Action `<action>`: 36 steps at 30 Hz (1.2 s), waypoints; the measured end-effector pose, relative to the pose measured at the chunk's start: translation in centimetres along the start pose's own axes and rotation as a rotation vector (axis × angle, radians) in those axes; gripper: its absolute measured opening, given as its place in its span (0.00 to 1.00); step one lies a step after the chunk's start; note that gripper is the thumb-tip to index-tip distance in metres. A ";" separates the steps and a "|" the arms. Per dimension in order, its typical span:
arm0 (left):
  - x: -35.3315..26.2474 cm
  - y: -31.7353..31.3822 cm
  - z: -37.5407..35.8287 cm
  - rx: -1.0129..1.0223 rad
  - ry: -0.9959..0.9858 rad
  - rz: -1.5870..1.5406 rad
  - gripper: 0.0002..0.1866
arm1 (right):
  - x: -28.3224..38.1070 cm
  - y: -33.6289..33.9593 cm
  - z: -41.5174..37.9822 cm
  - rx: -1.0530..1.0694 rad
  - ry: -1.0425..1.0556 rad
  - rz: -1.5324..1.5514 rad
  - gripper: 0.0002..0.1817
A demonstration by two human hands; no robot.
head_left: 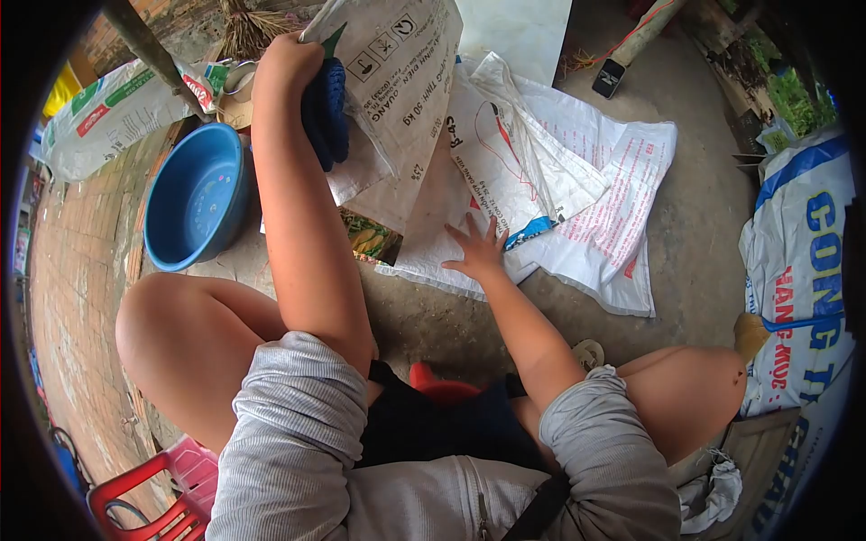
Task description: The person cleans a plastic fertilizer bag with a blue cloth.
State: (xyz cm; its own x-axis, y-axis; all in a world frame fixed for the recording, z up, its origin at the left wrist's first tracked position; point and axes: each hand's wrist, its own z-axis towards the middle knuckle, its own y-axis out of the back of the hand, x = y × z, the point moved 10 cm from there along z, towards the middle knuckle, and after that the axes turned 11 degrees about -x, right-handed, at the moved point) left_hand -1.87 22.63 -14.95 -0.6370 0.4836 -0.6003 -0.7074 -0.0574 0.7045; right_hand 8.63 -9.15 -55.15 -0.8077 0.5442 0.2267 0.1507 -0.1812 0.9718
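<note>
I see my left hand clenched on the top edge of a woven sack, lifted so its long axis hangs downward, a dark blue cloth against it; my right hand lies released, fingers spread, on the flat sacks piled on the concrete; a blue basin crowds the left; bare floor stays open right of the pile.

Bare concrete open right of right hand fingertips; flat sacks under and ahead. Lifted sack and blue basin crowding left hand.
</note>
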 end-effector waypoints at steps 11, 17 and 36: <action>1.3 1.4 0.7 -0.026 -0.032 -0.022 0.24 | -4.1 0.8 -0.1 0.004 -0.117 -0.019 0.56; 2.6 1.0 0.8 -0.035 -0.016 -0.033 0.24 | -8.6 0.1 0.1 0.004 -0.209 -0.025 0.64; 0.6 -2.4 -0.5 0.082 -0.106 -0.002 0.27 | -12.7 3.7 0.7 -0.389 -0.476 0.120 0.17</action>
State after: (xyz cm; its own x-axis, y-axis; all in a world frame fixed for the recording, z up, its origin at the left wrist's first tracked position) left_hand -0.72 22.63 -17.23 -0.5962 0.5737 -0.5616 -0.6786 0.0136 0.7344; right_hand 19.91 -16.15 -54.37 -0.4425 0.7902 0.4240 -0.0664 -0.5003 0.8633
